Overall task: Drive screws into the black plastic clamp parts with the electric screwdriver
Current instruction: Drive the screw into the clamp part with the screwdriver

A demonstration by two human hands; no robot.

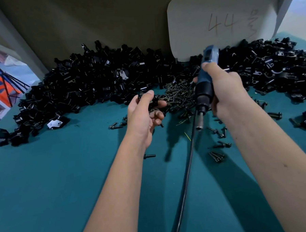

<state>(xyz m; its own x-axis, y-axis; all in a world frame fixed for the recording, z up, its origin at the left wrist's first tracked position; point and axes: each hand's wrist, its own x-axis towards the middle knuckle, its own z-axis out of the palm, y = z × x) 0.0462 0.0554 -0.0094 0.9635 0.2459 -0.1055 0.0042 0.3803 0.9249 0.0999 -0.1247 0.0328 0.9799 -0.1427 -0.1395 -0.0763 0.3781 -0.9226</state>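
The right hand was wrapped around the body of the blue and black electric screwdriver, thumb laid up along the blue housing, with the bit pointing down toward the bench and hanging clear of it. Held upright like that, the tool looked ready to drop straight onto a screw head, and its black cord trailed back toward the person, out of the working area.

The left hand was raised just above the bench, thumb and curled fingers pinching a black clamp part near the edge of the screw pile. It was probably kept there so a screw could be taken without reaching far. Whether a screw already sat in that part could not be told; the fingers hid too much of it.

The big heap of black plastic clamp parts ran in an arc along the back of the bench, with the screws banked in the middle between the two hands, so both supplies lay within easy reach. Loose screws were scattered near the right forearm. A white card marked with a handwritten 44 leaned against the back wall
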